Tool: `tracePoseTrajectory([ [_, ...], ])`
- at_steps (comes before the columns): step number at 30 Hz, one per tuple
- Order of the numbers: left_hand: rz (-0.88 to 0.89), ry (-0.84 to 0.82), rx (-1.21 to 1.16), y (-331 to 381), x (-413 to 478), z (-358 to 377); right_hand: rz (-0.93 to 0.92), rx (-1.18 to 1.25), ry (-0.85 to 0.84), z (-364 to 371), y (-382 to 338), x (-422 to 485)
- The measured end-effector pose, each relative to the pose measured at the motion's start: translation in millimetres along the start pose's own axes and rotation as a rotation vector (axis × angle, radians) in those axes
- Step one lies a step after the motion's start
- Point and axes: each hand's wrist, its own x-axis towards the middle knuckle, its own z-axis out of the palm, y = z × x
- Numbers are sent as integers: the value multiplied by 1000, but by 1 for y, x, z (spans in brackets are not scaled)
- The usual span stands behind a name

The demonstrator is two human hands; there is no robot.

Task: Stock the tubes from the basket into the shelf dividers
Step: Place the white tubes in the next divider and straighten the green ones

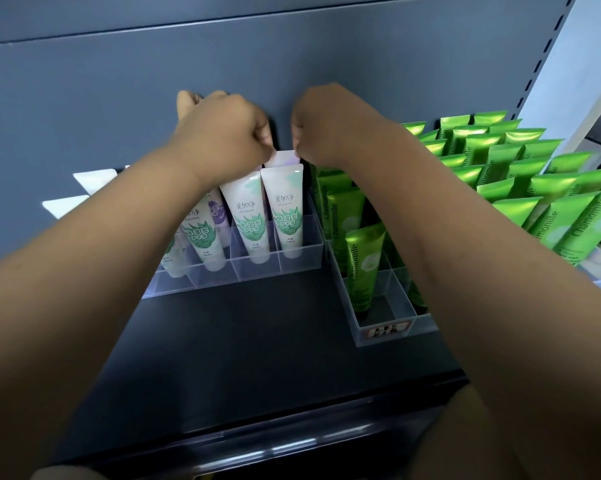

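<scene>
Dark shelf [257,327] — clear dividers [278,265] with white tubes [249,216], clear bin [389,327] with green tubes [365,268].

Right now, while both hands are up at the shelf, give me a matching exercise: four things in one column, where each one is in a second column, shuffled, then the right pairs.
Column one
1. pale tube
2. green Chamomile tubes
3. purple-printed tube
4. label

Column two
A. on the front wall of the right clear divider
B. in the left clear divider, behind the front white leaf-print tubes
C. pinched at its top between the left hand and the right hand
D. filling the right side of the shelf

Pairs: 1-C, 2-D, 3-B, 4-A
</scene>
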Motion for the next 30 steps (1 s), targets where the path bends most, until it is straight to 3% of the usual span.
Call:
tracePoseTrajectory([
  [13, -34, -18, -53, 6, -16, -11, 6, 45, -20, -10, -3, -6],
  [19, -60, 105, -92, 20, -37, -34, -16, 81, 49, -34, 0, -26],
  [25, 67, 306, -396, 59, -88, -46, -65, 119, 176, -51, 17, -74],
  [27, 85, 293, -488, 77, -102, -49, -62, 171, 206, -54, 23, -92],
  [30, -69, 159, -775, 102, -121, -48, -58, 246, 293, -56, 29, -121],
])
